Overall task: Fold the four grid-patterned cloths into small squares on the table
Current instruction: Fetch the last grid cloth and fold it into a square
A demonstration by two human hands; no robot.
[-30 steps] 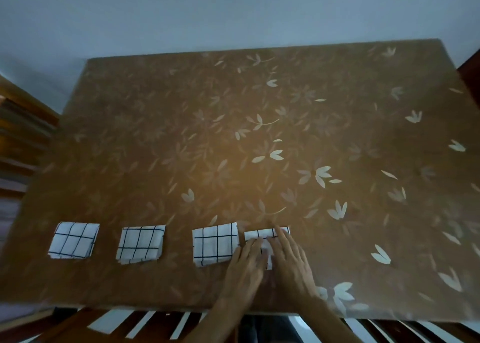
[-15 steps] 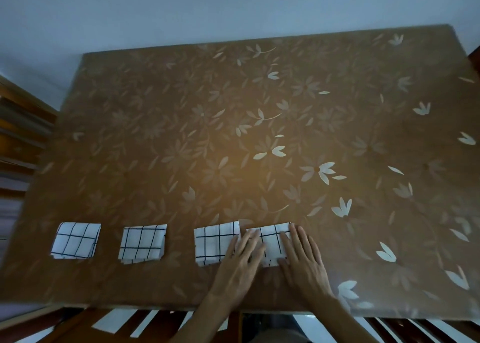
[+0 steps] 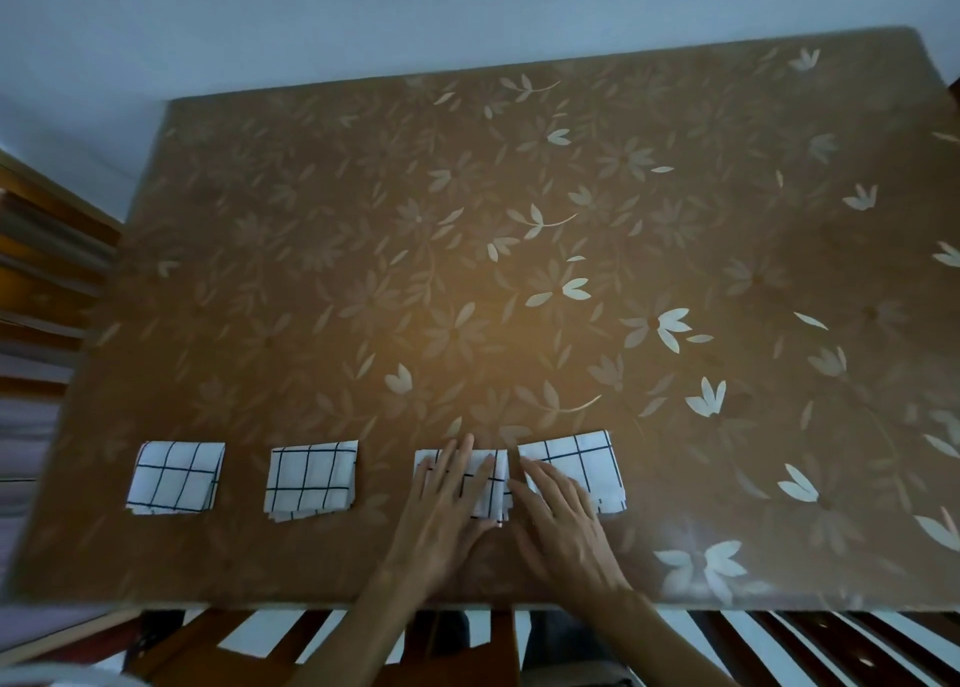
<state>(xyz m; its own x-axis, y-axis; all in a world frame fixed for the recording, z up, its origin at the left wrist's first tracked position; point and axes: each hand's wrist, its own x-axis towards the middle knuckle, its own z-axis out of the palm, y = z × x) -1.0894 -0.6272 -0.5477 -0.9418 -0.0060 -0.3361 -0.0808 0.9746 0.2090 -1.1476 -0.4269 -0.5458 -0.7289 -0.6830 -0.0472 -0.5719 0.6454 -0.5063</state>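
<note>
Four cloths are lying in a row along the near edge of the table [image 3: 519, 218], all looking folded down to small squares. The left hand [image 3: 447, 509] is resting flat on the third cloth [image 3: 491, 483], fingers spread and released, pinching nothing. The right hand [image 3: 563, 517] is lying palm-down on the near left corner of the fourth cloth [image 3: 582, 460], fingers loose too, pressing rather than gripping. Those two cloths are sitting just beside each other, nearly touching, while the first cloth [image 3: 176, 476] and second cloth [image 3: 311, 473] are lying well apart from them to the left, untouched.

By the look of it, this is thin, light, soft fabric: it is going to hold a crease only under pressure, and the layers are already showing slightly uneven edges at the second cloth's near side. On this glossy tabletop it is probably sliding easily, so a flat palm is the safer hold for smoothing. For any re-fold, pinching two corners of one edge is the way in.

Nothing else is standing on the table; the flowered surface is open beyond the row. Below the near edge, brown chair slats [image 3: 260, 639] are showing, out of the way. The one hazard I'm judging: the third and fourth squares being so close that nudging one could be dragging the other.
</note>
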